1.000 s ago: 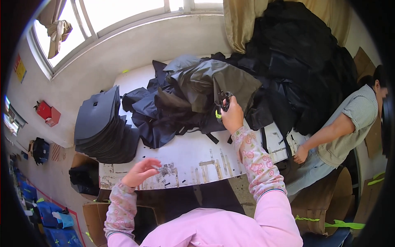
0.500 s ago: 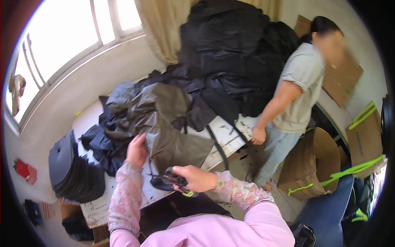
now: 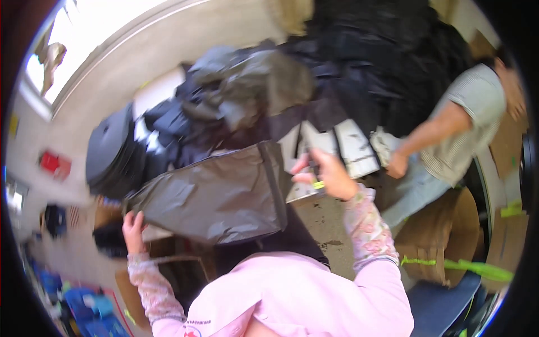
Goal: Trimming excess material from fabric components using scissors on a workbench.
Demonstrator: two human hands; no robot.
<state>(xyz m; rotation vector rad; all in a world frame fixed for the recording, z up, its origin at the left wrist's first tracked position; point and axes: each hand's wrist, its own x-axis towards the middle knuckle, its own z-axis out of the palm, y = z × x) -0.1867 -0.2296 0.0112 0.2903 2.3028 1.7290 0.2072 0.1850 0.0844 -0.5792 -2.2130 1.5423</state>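
A dark grey-brown fabric bag point(image 3: 208, 194), its sides creased, stretches across in front of me above my lap. My left hand point(image 3: 133, 229) is closed on its lower left corner, fingertips over the edge. My right hand point(image 3: 334, 175) is just beyond the bag's right end, blurred by motion. Its fingers are closed around a small dark hand tool with a yellow-green end point(image 3: 319, 185); the tool's exact kind is too blurred to tell. Behind the bag, crumpled grey and black fabric pieces point(image 3: 264, 84) lie heaped on a white table point(image 3: 160, 92).
A stack of dark curved panels point(image 3: 109, 149) stands on the table's left. Black fabric point(image 3: 387, 73) is piled high at the back. At right another person point(image 3: 466, 121) stands with one hand near the table, beside a cardboard box point(image 3: 438, 236) with yellow-green straps.
The bag has come off the heap toward me and is spread wide. My left hand has moved down and left, my right hand up and right. The view has shifted left.
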